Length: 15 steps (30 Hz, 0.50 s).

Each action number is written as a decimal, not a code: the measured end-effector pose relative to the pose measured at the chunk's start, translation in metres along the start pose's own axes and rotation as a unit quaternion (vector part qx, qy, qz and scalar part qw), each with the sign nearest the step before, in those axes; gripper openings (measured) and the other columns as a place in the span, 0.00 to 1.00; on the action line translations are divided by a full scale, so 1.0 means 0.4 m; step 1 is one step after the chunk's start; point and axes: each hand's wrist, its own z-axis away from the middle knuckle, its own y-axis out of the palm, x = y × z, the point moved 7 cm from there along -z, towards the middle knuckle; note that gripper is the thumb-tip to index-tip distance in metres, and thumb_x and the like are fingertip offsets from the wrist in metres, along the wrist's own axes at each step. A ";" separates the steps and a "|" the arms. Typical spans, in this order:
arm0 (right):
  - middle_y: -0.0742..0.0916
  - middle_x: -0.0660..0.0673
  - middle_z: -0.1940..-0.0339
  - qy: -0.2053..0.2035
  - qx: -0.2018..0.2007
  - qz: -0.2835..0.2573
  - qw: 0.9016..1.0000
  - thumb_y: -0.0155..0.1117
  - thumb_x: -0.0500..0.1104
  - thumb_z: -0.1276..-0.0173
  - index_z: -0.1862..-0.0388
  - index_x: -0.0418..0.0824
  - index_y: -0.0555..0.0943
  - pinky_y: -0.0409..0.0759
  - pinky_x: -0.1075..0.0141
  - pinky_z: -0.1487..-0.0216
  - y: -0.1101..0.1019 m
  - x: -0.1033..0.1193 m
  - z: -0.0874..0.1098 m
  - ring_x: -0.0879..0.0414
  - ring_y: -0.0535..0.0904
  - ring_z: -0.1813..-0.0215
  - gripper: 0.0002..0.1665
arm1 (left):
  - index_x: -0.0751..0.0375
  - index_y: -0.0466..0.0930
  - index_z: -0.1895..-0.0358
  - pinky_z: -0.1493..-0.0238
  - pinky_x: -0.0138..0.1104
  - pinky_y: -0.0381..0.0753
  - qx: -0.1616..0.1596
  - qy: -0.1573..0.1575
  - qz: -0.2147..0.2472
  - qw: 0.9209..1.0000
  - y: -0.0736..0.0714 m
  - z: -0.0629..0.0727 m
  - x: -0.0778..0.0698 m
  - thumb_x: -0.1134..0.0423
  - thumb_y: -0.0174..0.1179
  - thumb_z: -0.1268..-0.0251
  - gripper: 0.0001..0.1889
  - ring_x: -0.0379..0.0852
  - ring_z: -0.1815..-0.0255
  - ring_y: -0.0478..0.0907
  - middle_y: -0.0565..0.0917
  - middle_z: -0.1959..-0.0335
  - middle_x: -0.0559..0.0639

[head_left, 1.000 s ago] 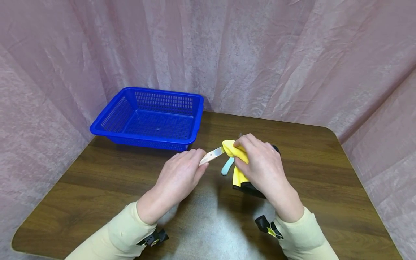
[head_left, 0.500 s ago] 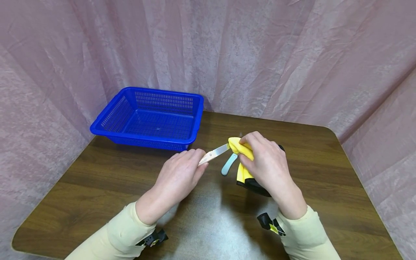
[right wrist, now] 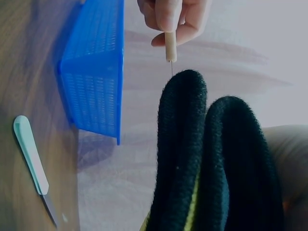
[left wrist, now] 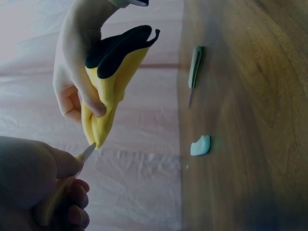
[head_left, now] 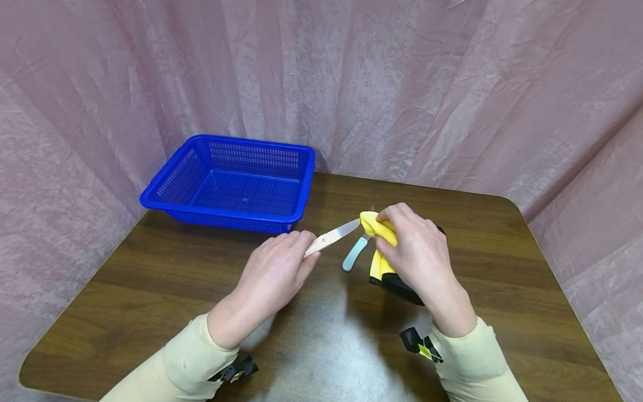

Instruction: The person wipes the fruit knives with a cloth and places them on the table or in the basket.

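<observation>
My left hand [head_left: 275, 276] grips a small knife [head_left: 334, 237] by its pale wooden handle, blade angled up to the right. A folded cloth [head_left: 378, 226], yellow with a black border, is pinched between the thumb and fingers of my right hand [head_left: 419, 257]. The cloth's folded edge is right at the blade's tip, and most of the blade shows bare. In the left wrist view the cloth [left wrist: 111, 89] hangs folded around the tip, well above the table. Beneath my right hand lies a second knife [head_left: 354, 254] with a light blue-green handle, its blade partly hidden.
A blue plastic basket [head_left: 226, 218] with slotted walls stands at the back left of the wooden table [head_left: 502, 268]. A small pale blue piece [left wrist: 200, 145] lies on the table in the left wrist view. Pink curtains [head_left: 382, 84] hang behind the table.
My right hand has slid the cloth rightward along the blade to its tip, so more of the blade shows. My left hand and its knife have barely moved.
</observation>
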 end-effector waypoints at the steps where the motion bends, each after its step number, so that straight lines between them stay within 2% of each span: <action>1: 0.89 0.47 0.48 0.002 0.000 0.000 1.000 0.79 0.36 0.34 0.46 0.43 0.86 0.78 0.45 0.62 -0.001 -0.001 0.000 0.41 0.81 0.63 0.19 | 0.56 0.81 0.52 0.68 0.41 0.75 -0.002 0.000 0.000 1.000 -0.002 0.000 0.001 0.60 0.71 0.22 0.08 0.49 0.69 0.77 0.78 0.69 0.44; 6: 0.89 0.48 0.47 0.007 0.003 -0.004 1.000 0.78 0.36 0.34 0.45 0.44 0.86 0.78 0.45 0.63 -0.002 0.000 0.000 0.41 0.80 0.64 0.18 | 0.57 0.82 0.52 0.65 0.41 0.74 -0.015 0.002 -0.001 1.000 -0.015 0.001 0.009 0.60 0.71 0.23 0.08 0.50 0.69 0.76 0.78 0.69 0.45; 15: 0.89 0.49 0.46 0.016 0.003 -0.007 1.000 0.78 0.37 0.34 0.45 0.45 0.86 0.77 0.45 0.63 -0.009 0.005 0.003 0.41 0.80 0.63 0.19 | 0.58 0.86 0.53 0.63 0.47 0.71 -0.063 -0.011 0.003 0.998 -0.054 -0.009 0.042 0.59 0.72 0.25 0.08 0.57 0.62 0.76 0.80 0.59 0.54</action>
